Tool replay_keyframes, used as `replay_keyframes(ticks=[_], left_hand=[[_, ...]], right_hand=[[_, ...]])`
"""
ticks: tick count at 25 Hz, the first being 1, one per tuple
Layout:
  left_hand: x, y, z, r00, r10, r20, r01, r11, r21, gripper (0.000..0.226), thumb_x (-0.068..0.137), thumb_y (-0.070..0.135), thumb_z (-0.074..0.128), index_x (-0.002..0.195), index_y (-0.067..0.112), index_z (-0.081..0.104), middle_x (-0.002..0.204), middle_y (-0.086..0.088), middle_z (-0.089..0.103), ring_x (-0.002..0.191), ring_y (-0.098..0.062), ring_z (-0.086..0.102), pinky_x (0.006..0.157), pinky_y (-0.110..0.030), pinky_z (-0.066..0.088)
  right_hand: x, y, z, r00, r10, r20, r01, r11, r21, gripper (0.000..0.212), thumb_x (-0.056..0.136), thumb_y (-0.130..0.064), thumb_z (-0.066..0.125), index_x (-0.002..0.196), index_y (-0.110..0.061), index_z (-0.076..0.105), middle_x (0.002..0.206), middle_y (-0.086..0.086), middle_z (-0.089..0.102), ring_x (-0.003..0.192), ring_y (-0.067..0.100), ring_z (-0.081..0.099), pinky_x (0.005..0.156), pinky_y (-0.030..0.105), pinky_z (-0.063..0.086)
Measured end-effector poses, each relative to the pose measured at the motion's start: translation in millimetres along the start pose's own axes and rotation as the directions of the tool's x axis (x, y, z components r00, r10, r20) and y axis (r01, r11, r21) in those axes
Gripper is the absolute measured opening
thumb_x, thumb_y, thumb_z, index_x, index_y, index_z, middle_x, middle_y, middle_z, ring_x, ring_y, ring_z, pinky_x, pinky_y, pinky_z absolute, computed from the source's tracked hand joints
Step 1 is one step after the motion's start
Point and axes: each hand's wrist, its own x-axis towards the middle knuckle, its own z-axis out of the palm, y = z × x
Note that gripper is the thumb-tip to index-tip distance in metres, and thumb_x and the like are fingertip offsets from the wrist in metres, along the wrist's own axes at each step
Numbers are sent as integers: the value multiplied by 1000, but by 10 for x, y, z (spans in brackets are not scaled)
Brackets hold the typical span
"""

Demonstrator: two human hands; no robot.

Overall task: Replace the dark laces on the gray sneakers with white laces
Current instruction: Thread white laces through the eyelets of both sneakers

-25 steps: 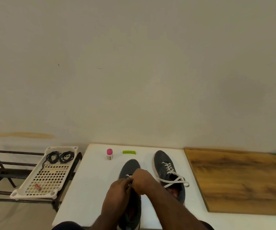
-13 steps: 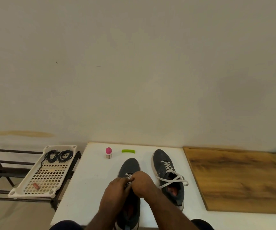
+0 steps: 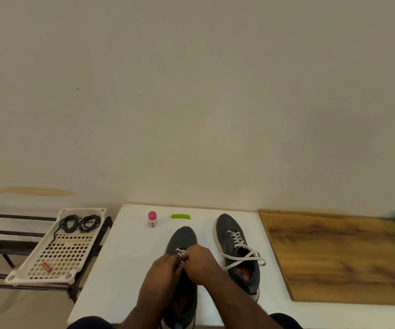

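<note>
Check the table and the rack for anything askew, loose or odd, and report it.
Little stands out. The right gray sneaker has its white lace threaded but untied, ends sprawled across the opening. The white perforated plastic tray sits skewed on the dark metal rack, holding two coiled dark laces.

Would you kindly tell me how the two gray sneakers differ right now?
The left sneaker lies under both hands, left hand and right hand, working its white lace; the right sneaker lies untouched. The right sneaker's lace ends trail loose; the left sneaker's are hidden. Both are gray, toes toward the wall.
</note>
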Motion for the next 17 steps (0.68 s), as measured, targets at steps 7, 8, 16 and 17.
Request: replay_keyframes(ticks=[7,8,16,17], left_hand=[[-7,-26,-8,1000,18,-18,-18,1000,-24,26,99,15,53,120,22,66,111,10,60,108,-11,57,77,5,30],[-1,-31,-2,999,18,-29,-19,1000,-19,24,99,16,53,117,20,68,108,9,61,103,-11,58,75,4,31],[40,-141,125,998,-38,-48,41,997,68,21,101,33,49,113,31,67,101,18,54,90,-4,49,77,-6,34],[41,-142,113,999,-26,-41,29,997,72,21,101,32,50,112,30,67,100,19,52,89,-5,49,77,-5,34]], right_hand=[[-16,8,-85,999,-16,-29,18,997,76,21,93,-19,60,102,-3,71,104,14,71,86,19,62,87,29,51],[-25,13,-97,999,-14,-45,19,993,113,19,91,-18,62,98,-4,73,100,13,72,88,21,65,85,28,52],[-131,94,-88,997,-47,-57,61,958,280,22,95,-21,60,107,-11,76,104,9,73,92,17,66,93,30,54],[-146,119,-83,998,-66,-13,67,963,263,24,97,-22,59,111,-11,75,107,11,72,95,21,66,94,33,54]])
